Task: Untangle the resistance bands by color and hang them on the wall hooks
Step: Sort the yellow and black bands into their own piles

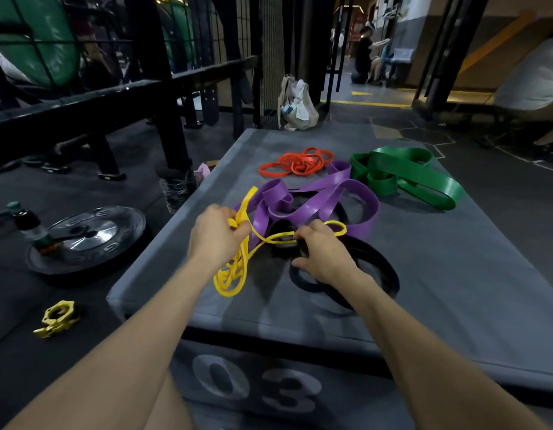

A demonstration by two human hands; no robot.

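On top of the grey padded box (439, 274), near its front edge, the yellow band (234, 268) is held between both hands: the left hand (214, 235) grips a bunch of its strands, and the right hand (318, 256) pinches one loop that pokes out to the right. Between the hands the band runs roughly left to right; from the left hand a loop points up and away, while a longer hank hangs down toward the front edge. Just behind lies the purple band (328, 203), sprawling left to right over the black band (371, 268). Farther back, the red band (296, 164) sits in a small coil and the green band (405, 175) stretches toward the right edge. Bare padding lies open to the right of the hands.
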